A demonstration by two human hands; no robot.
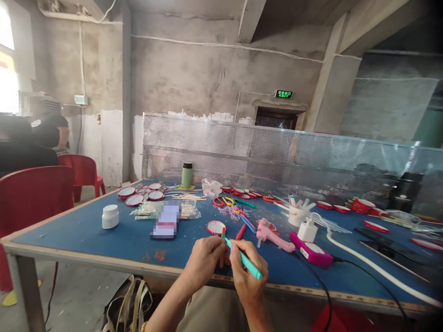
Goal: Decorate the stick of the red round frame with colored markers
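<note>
My right hand [249, 269] grips a teal marker pen [252, 266], its tip pointing up and left toward my left hand. Closed in a pinch, my left hand [207, 258] holds a small flat stick [222, 263] close to the pen tip. Just beyond the fingers is a round red-rimmed disc [216, 227] with a pale face; I cannot tell whether it is joined to the stick. A red pen [240, 232] and a blue pen [248, 224] lie past my right hand. To their right rests a pink glue gun [277, 236] with a cable.
Red-rimmed discs [134, 199] are piled back left, others [363, 206] at right. A phone [166, 222], white jar [110, 216], green bottle [187, 175], scissors [228, 201], paper cup [296, 215] and magenta power box [311, 250] stand about. Cables cross the right side. A perforated metal screen [214, 147] lines the back.
</note>
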